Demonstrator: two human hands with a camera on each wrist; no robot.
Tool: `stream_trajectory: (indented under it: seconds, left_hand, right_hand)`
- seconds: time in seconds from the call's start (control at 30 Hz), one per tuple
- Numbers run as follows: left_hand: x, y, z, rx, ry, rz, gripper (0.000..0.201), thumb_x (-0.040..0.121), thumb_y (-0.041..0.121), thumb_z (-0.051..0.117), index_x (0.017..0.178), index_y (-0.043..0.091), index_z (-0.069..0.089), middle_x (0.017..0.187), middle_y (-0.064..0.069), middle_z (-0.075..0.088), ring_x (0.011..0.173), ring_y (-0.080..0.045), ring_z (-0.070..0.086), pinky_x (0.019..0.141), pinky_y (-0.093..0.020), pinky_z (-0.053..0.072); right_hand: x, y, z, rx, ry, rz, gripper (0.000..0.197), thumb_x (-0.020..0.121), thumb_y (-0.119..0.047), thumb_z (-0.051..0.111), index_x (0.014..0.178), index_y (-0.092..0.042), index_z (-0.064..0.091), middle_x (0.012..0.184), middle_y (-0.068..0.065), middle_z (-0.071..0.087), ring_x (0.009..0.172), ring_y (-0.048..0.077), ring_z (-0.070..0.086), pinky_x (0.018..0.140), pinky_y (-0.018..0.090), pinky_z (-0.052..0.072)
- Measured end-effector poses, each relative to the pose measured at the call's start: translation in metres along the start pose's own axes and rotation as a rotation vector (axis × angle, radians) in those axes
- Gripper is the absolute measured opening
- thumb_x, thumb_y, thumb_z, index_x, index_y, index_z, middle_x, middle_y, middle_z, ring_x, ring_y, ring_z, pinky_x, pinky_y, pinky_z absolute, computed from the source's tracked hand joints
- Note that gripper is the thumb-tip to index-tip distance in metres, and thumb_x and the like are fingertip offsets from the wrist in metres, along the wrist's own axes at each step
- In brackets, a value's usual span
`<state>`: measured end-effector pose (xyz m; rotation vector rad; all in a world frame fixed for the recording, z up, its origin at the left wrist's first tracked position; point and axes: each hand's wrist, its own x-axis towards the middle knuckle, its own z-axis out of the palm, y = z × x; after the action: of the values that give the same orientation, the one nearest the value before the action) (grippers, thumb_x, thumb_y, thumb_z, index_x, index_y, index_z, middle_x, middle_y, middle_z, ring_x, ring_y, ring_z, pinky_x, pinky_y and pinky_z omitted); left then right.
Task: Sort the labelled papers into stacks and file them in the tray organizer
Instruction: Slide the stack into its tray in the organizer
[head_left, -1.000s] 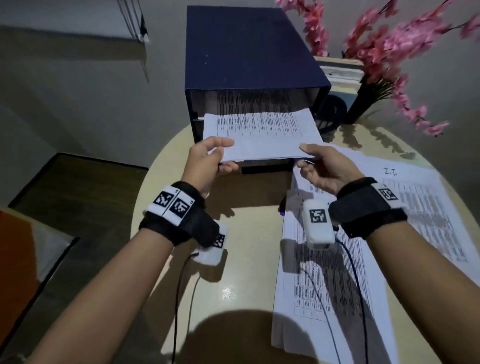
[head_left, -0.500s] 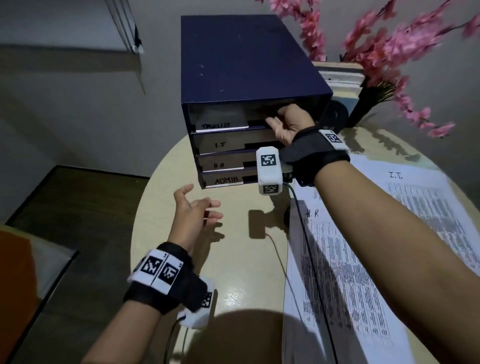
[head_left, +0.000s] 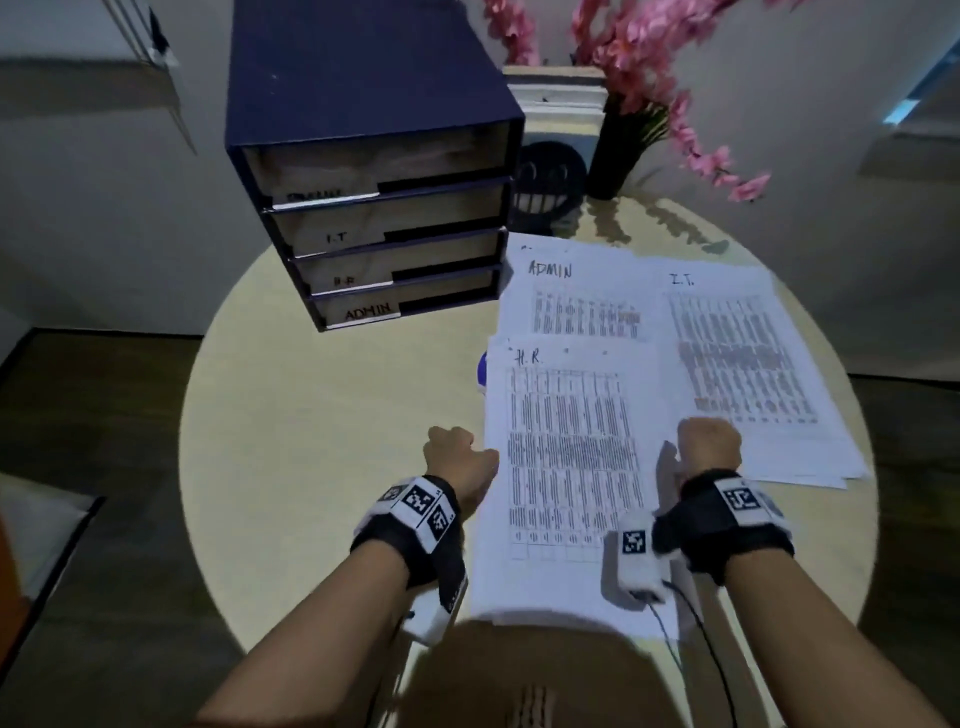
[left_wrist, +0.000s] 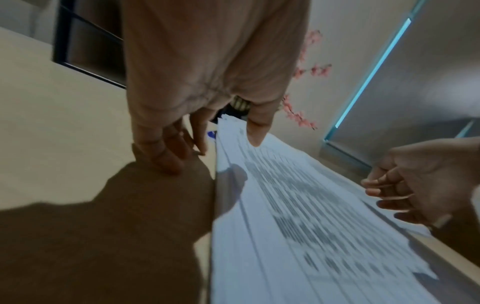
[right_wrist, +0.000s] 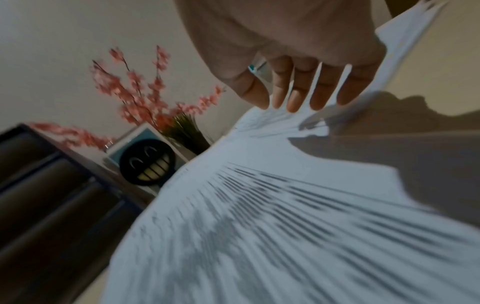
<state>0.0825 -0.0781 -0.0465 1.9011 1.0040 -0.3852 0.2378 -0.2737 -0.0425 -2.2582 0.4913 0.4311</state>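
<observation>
The dark blue tray organizer (head_left: 363, 156) stands at the far left of the round desk (head_left: 322, 415), its four drawers stacked one above another; the lower three read I.T, H.R and ADMIN, while the top label is too blurred to read. A thin white sheet edge shows at the lip of the top drawer; what the other drawers hold cannot be seen. To its right three paper stacks lie flat on the desk: the ADMIN stack (head_left: 582, 306) nearest the organizer, the I.T. stack (head_left: 743, 364) on the far right, and the H.R. stack (head_left: 566, 457) closest to the person, overlapping the near edge of the ADMIN one. The left hand (head_left: 460, 462) sits at the left edge of the H.R. stack, thumb on top of the paper and fingers curled down on the desk beside that edge. The right hand (head_left: 709, 449) is at the stack's right edge, its fingers (right_wrist: 296, 98) loosely bent with tips touching the paper, gripping nothing. Something small and blue (head_left: 482, 370) peeks out from under the stack's left side. Behind the papers are a black smiley-face ornament (head_left: 548, 176), a white box (head_left: 561, 98) and a dark vase (head_left: 618, 156) of pink blossoms (head_left: 649, 57), against a pale wall.
</observation>
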Motion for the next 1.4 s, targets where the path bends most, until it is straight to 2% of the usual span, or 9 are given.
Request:
stream_trajectory:
  seconds: [0.3,0.43,0.57,0.7,0.83,1.03,1.13,1.33,1.4]
  left_hand:
    - [-0.026,0.013,0.049,0.062,0.108,-0.108,0.053,0.090,0.023,0.051,0.130,-0.006,0.030,0.138,-0.018,0.024,0.127,-0.034,0.031,0.105,-0.037,0.033]
    - [-0.047,0.007,0.035,-0.241,0.175,-0.072,0.039,0.096,0.007,0.036,0.134,-0.002,0.030,0.125,-0.017,0.043,0.091,-0.025,0.051,0.071,-0.025,0.039]
    - [-0.081,0.037,0.003,-0.527,0.537,0.251,0.028,0.096,0.003,0.034,0.123,0.002,0.038,0.113,-0.013,0.055,0.089,-0.025,0.050,0.065,-0.019,0.032]
    - [-0.107,0.081,-0.046,-0.538,0.813,0.622,0.019,0.095,-0.001,0.035,0.108,0.012,0.036,0.076,0.016,0.040,0.063,0.004,0.045,0.049,-0.009,0.029]
    - [-0.119,0.084,-0.069,-0.578,0.829,0.784,0.013,0.095,0.017,0.047,0.100,0.009,0.037,0.080,0.018,0.047,0.065,0.020,0.050,0.058,0.000,0.035]
    - [-0.122,0.047,-0.057,-0.677,0.721,0.724,0.031,0.077,0.053,0.062,0.088,0.033,0.041,0.086,0.020,0.057,0.071,0.020,0.057,0.061,-0.001,0.043]
    - [-0.107,0.038,-0.052,-0.686,0.674,0.688,0.019,0.089,0.016,0.055,0.108,0.014,0.051,0.087,0.020,0.055,0.072,0.025,0.055,0.061,0.002,0.041]
    - [-0.075,0.044,-0.096,-0.600,0.811,0.528,0.023,0.096,0.018,0.045,0.110,0.004,0.055,0.100,-0.006,0.062,0.091,-0.019,0.059,0.079,-0.029,0.048]
    - [-0.054,0.036,-0.111,-0.575,0.742,0.385,0.025,0.095,0.017,0.043,0.118,0.007,0.044,0.111,-0.010,0.059,0.095,-0.025,0.056,0.081,-0.031,0.045]
  right_hand:
    - [-0.064,0.047,0.004,-0.059,-0.227,-0.133,0.042,0.091,-0.005,0.041,0.133,0.001,0.040,0.132,0.020,0.049,0.116,0.035,0.052,0.095,0.037,0.044]
    - [-0.082,0.031,-0.012,-0.001,-0.303,-0.465,0.023,0.091,0.001,0.042,0.109,-0.005,0.054,0.098,0.012,0.057,0.077,0.021,0.053,0.068,0.022,0.051]
    - [-0.103,-0.019,-0.034,0.191,-0.225,-0.724,0.026,0.093,-0.007,0.048,0.117,0.003,0.049,0.109,0.015,0.058,0.093,0.012,0.052,0.076,0.019,0.043]
    - [-0.142,-0.074,-0.061,0.485,-0.178,-0.932,0.011,0.090,-0.003,0.051,0.094,-0.014,0.050,0.075,-0.012,0.050,0.058,-0.017,0.050,0.053,0.000,0.039]
    - [-0.156,-0.085,-0.068,0.694,-0.185,-0.920,0.023,0.084,-0.008,0.064,0.079,-0.027,0.052,0.075,-0.015,0.056,0.057,-0.016,0.054,0.056,0.002,0.042]
    - [-0.156,-0.054,-0.048,0.741,-0.267,-0.806,0.025,0.080,-0.003,0.068,0.079,-0.026,0.059,0.065,-0.027,0.068,0.064,-0.011,0.061,0.061,0.007,0.049]
    - [-0.155,-0.050,-0.034,0.752,-0.301,-0.711,0.027,0.083,-0.001,0.064,0.075,-0.026,0.054,0.064,-0.019,0.067,0.057,-0.014,0.060,0.053,0.003,0.046]
    - [-0.144,-0.089,-0.004,0.577,-0.274,-0.721,0.007,0.091,-0.008,0.055,0.097,-0.007,0.059,0.083,0.002,0.057,0.059,-0.010,0.054,0.054,0.002,0.041]
    - [-0.137,-0.104,0.016,0.482,-0.302,-0.713,0.010,0.093,-0.005,0.048,0.098,-0.002,0.056,0.085,0.007,0.049,0.065,0.005,0.047,0.048,0.002,0.037]
